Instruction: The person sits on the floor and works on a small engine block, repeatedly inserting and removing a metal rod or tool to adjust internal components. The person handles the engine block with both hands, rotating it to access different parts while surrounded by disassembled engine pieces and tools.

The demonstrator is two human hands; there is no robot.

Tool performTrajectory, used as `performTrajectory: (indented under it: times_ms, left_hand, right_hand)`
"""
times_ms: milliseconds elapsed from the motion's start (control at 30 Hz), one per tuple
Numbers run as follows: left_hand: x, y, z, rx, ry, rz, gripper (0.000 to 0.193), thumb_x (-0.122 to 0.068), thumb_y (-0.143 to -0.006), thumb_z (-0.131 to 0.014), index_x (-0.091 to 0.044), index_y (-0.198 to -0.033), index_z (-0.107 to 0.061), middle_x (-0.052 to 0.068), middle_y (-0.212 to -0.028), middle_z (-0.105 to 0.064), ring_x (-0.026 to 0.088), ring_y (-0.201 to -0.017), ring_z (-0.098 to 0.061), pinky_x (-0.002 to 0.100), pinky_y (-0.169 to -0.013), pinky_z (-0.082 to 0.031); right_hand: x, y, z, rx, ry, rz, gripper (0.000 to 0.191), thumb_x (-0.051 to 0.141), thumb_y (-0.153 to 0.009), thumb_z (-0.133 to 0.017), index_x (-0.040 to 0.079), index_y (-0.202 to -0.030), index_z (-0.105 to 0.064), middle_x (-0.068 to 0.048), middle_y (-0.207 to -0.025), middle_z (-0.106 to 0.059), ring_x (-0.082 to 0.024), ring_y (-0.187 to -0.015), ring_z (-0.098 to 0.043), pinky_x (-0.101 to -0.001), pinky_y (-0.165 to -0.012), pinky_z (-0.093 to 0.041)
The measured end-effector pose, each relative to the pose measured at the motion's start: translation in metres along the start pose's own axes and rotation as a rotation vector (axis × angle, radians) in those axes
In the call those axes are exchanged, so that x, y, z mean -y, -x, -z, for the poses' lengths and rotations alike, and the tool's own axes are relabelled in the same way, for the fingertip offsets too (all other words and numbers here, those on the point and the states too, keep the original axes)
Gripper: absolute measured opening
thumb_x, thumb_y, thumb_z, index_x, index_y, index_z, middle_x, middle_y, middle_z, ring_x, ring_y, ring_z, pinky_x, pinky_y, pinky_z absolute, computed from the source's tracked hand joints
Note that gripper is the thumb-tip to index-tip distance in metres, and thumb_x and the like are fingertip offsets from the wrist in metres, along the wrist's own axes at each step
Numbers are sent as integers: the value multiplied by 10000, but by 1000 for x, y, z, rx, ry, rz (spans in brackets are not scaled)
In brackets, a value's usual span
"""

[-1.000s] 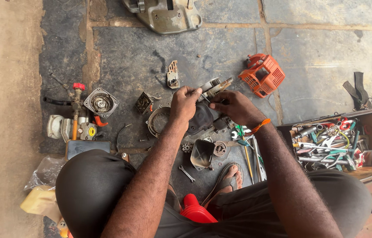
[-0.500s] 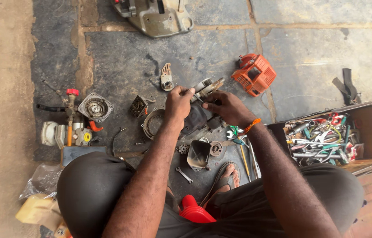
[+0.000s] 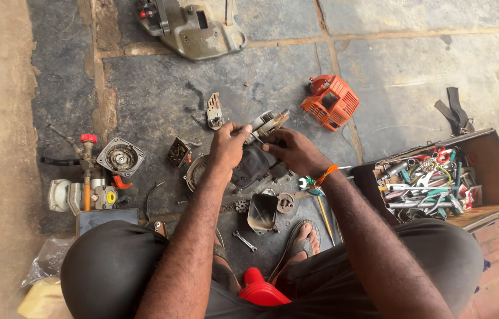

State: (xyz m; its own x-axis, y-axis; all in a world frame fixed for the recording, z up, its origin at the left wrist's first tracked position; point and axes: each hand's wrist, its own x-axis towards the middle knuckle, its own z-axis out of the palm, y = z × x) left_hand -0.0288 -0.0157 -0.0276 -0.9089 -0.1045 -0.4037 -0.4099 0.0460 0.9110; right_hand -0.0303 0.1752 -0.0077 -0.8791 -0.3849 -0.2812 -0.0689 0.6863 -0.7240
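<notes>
Hands (image 3: 258,145) on engine part (image 3: 268,123), parts close around.

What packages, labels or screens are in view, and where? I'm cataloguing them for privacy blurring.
Tablet: flat dark rectangle with a blank screen, on the floor by the person's left knee.
Plastic bag: crumpled and clear, at lower left.
Yellow packet: pale yellow, under the bag at the bottom left corner.
Yellow sticker: small round label on the grey engine part at left.
Toolbox: open brown box at right, full of tools.
</notes>
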Motion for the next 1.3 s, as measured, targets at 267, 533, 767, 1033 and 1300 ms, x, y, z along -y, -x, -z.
performTrajectory:
  times_ms: [267, 533, 767, 1033, 1300]
  left_hand:
    - [1, 1, 0, -21, -110, -91, 309, -333, -949, -704, -41, -1048, -692, 68, -971, -714, 181, -893, -685, 356, -776, -563]
    - [0, -1, 9, 65, -205, -157, 333, -365, -972, -679, -43, -1054, -691, 78, -977, -733, 202, -926, -691, 381, -803, -566]
    - [-2, -1, 10, 32, -221, -42, 334, -372, -982, -675, -57, -1092, -685, 72, -995, -720, 179, -930, -689, 381, -806, -562]
    - [1, -3, 12, 54, -145, -32, 293, -336, -949, -710, -60, -1047, -685, 61, -950, -717, 172, -902, -682, 347, -797, -558]
    - [-3, 0, 12, 79, -123, -44, 278, -324, -953, -708, -62, -1044, -687, 59, -974, -703, 170, -918, -672, 352, -774, -565]
  right_hand:
    - [-2, -3, 0, 11, -31, 7, 406, 417, -967, -668, 59, -1155, -712, -80, -1038, -678, -189, -916, -669, -374, -788, -545]
    - [-2, -4, 0, 50, -42, -69, 425, 444, -962, -668, 69, -1156, -723, -51, -1057, -683, -156, -914, -672, -363, -786, -569]
    - [1, -5, 2, 10, 46, 12, 410, 420, -981, -676, 49, -1150, -723, -65, -1065, -681, -166, -939, -670, -368, -804, -555]
    - [1, -4, -2, 1, -7, -40, 418, 425, -963, -682, 48, -1138, -722, -66, -1062, -685, -163, -952, -667, -357, -816, -555]
    - [-3, -5, -2, 9, -27, -58, 426, 431, -958, -692, 55, -1156, -729, -86, -1051, -708, -195, -935, -675, -372, -800, -551]
